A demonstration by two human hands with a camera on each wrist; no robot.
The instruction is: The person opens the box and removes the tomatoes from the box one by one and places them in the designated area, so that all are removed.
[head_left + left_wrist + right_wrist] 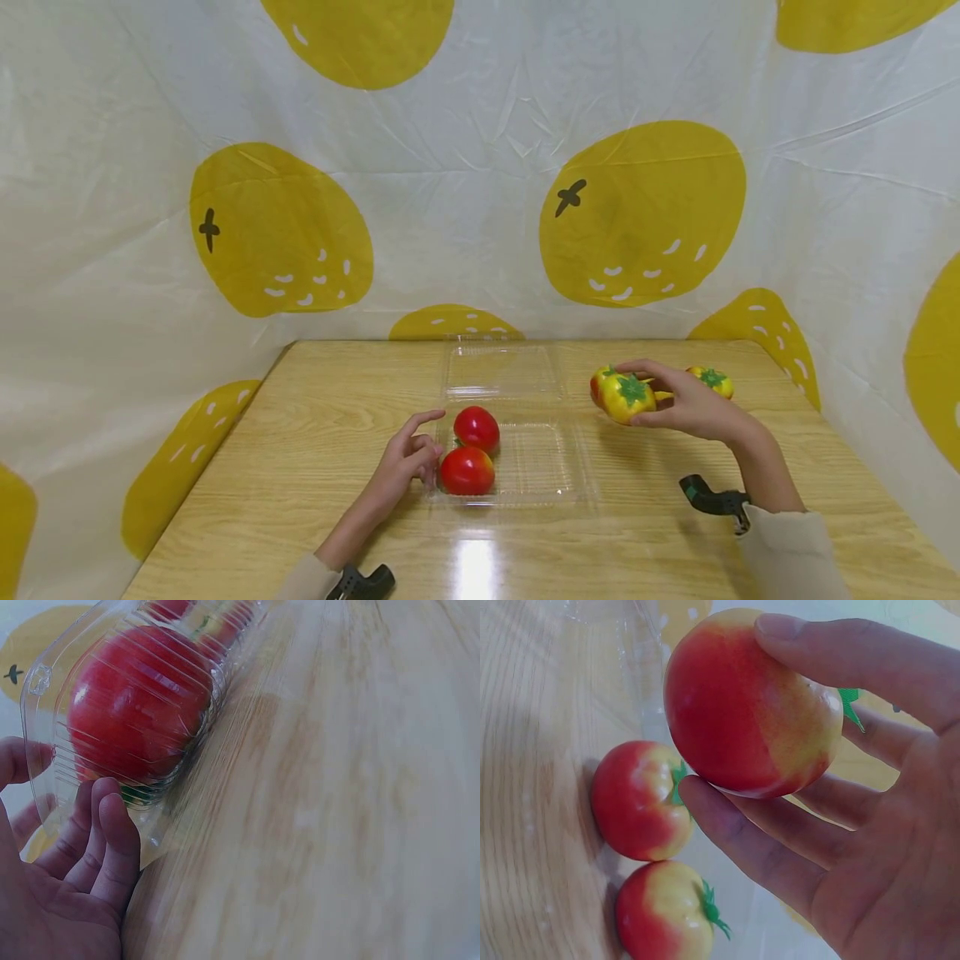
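Several tomatoes, wooden table, printed backdrop

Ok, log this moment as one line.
left hand: at edge of clear container | right hand: holding tomato | inside it: two red tomatoes | on table: two more tomatoes

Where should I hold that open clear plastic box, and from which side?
I'd hold the clear plastic box by the rim on its left side, coming from the left, outside the ridged wall. The rim juts out past that wall, so it likely offers an edge to pinch. Both red tomatoes sit just inside that side, leaving little room within.
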